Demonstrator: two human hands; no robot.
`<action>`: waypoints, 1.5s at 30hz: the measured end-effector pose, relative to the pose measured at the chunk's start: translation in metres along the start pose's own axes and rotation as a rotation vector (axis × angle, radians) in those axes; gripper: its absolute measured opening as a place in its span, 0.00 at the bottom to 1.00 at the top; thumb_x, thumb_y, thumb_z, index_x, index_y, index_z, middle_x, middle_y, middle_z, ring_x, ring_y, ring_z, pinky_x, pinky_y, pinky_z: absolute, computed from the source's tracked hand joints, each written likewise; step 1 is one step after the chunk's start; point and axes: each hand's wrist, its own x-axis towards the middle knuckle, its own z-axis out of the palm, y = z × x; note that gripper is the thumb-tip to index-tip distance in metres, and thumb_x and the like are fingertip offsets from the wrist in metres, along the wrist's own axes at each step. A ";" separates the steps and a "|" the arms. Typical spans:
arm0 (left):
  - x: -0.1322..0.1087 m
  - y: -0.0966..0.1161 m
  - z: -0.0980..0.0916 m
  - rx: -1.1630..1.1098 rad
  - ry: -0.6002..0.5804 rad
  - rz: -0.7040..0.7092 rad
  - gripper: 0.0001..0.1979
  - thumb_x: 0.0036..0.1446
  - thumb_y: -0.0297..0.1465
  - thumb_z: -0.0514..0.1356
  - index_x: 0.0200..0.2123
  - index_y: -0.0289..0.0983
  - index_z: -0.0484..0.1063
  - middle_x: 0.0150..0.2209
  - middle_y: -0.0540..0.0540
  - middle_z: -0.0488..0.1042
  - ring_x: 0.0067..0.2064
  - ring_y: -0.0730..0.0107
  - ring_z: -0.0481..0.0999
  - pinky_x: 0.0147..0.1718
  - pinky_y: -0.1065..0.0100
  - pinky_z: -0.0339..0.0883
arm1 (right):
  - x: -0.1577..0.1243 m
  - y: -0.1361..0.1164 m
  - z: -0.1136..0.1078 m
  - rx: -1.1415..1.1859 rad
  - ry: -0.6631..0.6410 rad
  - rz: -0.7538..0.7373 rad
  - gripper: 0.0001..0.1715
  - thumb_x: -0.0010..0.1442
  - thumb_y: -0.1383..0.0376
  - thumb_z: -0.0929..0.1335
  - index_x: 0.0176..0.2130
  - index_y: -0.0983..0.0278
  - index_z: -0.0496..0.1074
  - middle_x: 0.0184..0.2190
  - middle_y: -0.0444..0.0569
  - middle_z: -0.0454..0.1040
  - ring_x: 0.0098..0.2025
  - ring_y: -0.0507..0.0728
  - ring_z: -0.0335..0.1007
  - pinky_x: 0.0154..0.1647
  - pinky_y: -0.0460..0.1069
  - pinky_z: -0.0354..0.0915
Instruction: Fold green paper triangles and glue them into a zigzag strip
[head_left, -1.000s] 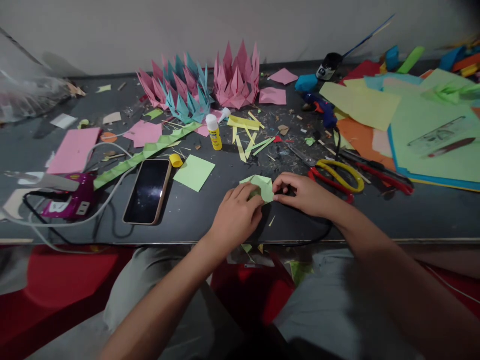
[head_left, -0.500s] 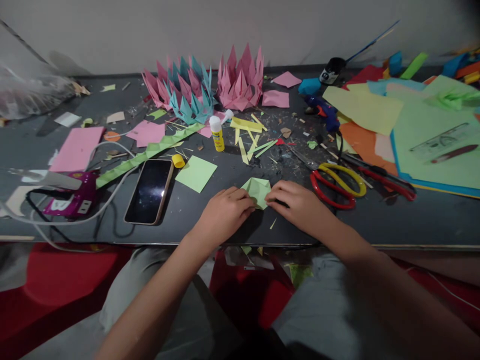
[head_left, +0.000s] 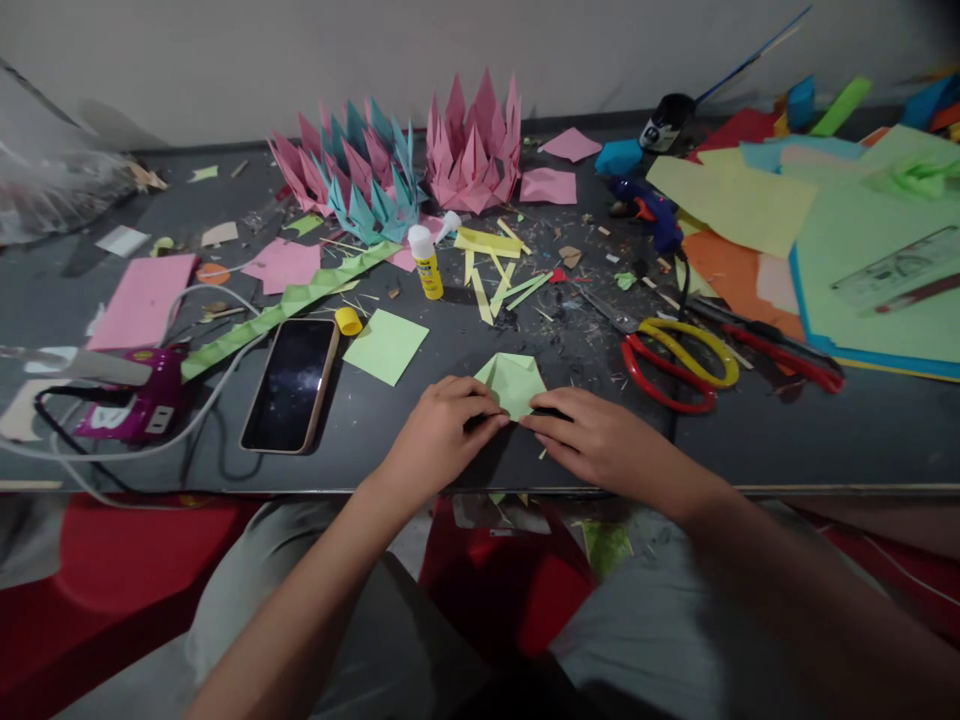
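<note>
A light green piece of folded paper (head_left: pixel 513 382) lies on the dark table between my hands, its top corners turned in. My left hand (head_left: pixel 452 425) grips its lower left edge, thumb and fingers pressed together there. On the lower right edge, the fingers of my right hand (head_left: pixel 589 432) pinch the paper, close to my left thumb. A flat green paper square (head_left: pixel 386 346) rests to the left of my hands. Beyond it stands an uncapped-looking yellow glue stick (head_left: pixel 426 264), with a yellow cap (head_left: pixel 348 321) lying nearer the phone.
Scissors (head_left: pixel 671 365) with red and yellow handles lie right of my hands. A phone (head_left: pixel 291 385) and a purple power strip (head_left: pixel 135 395) with cables are at left. Pink paper crowns (head_left: pixel 474 150) stand at the back. Coloured sheets (head_left: pixel 885 230) cover the right side.
My right hand has moved down and slightly left along the paper's edge, closer to my left thumb. The folded paper shows more of its face. The whole view has shifted slightly.
</note>
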 end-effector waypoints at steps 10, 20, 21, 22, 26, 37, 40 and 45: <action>0.005 0.005 0.003 -0.125 0.038 -0.132 0.03 0.53 0.25 0.59 0.29 0.36 0.72 0.32 0.48 0.72 0.37 0.68 0.70 0.37 0.65 0.63 | 0.001 -0.002 -0.003 -0.056 0.004 -0.043 0.20 0.59 0.72 0.60 0.49 0.67 0.69 0.42 0.58 0.71 0.46 0.60 0.66 0.44 0.56 0.67; 0.005 0.007 0.007 -0.126 0.060 -0.169 0.04 0.53 0.24 0.58 0.28 0.36 0.71 0.32 0.47 0.71 0.37 0.68 0.71 0.37 0.64 0.64 | 0.002 -0.003 0.001 -0.091 -0.022 -0.015 0.20 0.58 0.72 0.59 0.49 0.65 0.69 0.43 0.58 0.70 0.46 0.61 0.65 0.45 0.58 0.66; 0.006 0.008 0.007 -0.128 0.060 -0.175 0.04 0.53 0.24 0.58 0.28 0.36 0.71 0.32 0.47 0.71 0.37 0.68 0.71 0.37 0.64 0.64 | 0.002 -0.004 0.001 -0.096 -0.022 -0.011 0.21 0.58 0.72 0.59 0.49 0.65 0.69 0.43 0.58 0.70 0.46 0.61 0.65 0.45 0.58 0.66; 0.006 0.008 0.007 -0.129 0.060 -0.184 0.04 0.53 0.24 0.58 0.28 0.36 0.71 0.32 0.47 0.71 0.37 0.67 0.71 0.38 0.64 0.64 | 0.002 -0.004 0.001 -0.101 -0.020 -0.011 0.21 0.58 0.72 0.59 0.49 0.66 0.69 0.43 0.58 0.70 0.46 0.61 0.65 0.45 0.58 0.66; 0.006 0.009 0.008 -0.134 0.058 -0.213 0.03 0.52 0.24 0.58 0.28 0.35 0.70 0.32 0.47 0.71 0.37 0.67 0.70 0.38 0.64 0.64 | 0.002 -0.007 0.001 -0.139 -0.037 -0.017 0.22 0.58 0.72 0.60 0.51 0.69 0.67 0.44 0.60 0.69 0.45 0.62 0.64 0.45 0.57 0.65; 0.005 0.001 0.004 -0.178 0.036 -0.144 0.07 0.52 0.20 0.55 0.30 0.37 0.69 0.32 0.48 0.73 0.37 0.68 0.72 0.37 0.66 0.65 | -0.002 -0.008 0.001 -0.032 -0.005 0.066 0.20 0.57 0.74 0.59 0.45 0.66 0.72 0.43 0.59 0.71 0.45 0.62 0.68 0.40 0.57 0.69; 0.004 -0.002 0.001 -0.202 0.009 -0.108 0.09 0.54 0.20 0.52 0.30 0.37 0.70 0.33 0.47 0.73 0.38 0.68 0.72 0.39 0.65 0.66 | -0.002 -0.007 0.001 -0.008 0.001 0.073 0.19 0.57 0.73 0.58 0.44 0.65 0.72 0.43 0.57 0.72 0.45 0.61 0.68 0.41 0.57 0.69; 0.001 -0.003 -0.002 -0.130 -0.038 -0.010 0.13 0.56 0.19 0.50 0.33 0.37 0.72 0.37 0.46 0.73 0.40 0.69 0.71 0.40 0.66 0.65 | -0.001 0.002 0.000 0.158 0.094 0.164 0.17 0.59 0.71 0.59 0.44 0.62 0.70 0.42 0.52 0.73 0.46 0.57 0.69 0.46 0.54 0.67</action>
